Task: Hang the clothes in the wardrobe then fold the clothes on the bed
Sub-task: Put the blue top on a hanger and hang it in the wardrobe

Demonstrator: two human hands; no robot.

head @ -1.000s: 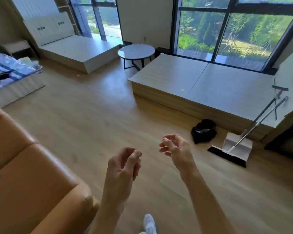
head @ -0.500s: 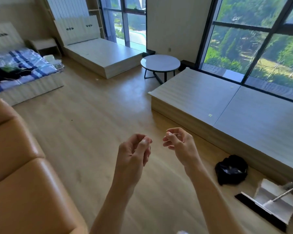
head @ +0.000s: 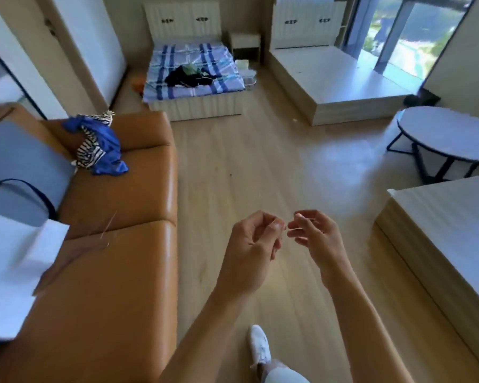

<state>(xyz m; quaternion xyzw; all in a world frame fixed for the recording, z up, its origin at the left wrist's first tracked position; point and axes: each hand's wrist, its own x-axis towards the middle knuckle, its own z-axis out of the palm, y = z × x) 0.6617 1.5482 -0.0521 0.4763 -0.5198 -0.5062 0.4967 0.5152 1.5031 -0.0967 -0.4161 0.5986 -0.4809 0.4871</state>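
Dark clothes with a green piece (head: pixel 190 76) lie in a heap on the blue checked bed (head: pixel 224 87) at the far side of the room. A blue garment and a black-and-white striped one (head: pixel 98 143) are draped over the back of the orange sofa (head: pixel 116 244) on my left. My left hand (head: pixel 253 251) and my right hand (head: pixel 315 239) are raised in front of me over the floor, fingers loosely curled, fingertips nearly meeting, holding nothing. A white wardrobe door (head: pixel 94 42) stands at the far left.
A round grey table (head: pixel 448 134) stands at the right. Low wooden platforms lie at the right (head: pixel 454 230) and far right (head: pixel 332 76). White paper bags (head: pixel 14 261) sit on the sofa's left. My white shoe (head: pixel 259 345) is on the wooden floor.
The view has swung left, from the windows and platform to the sofa, bed and wardrobe. My hands stay raised close together, empty.
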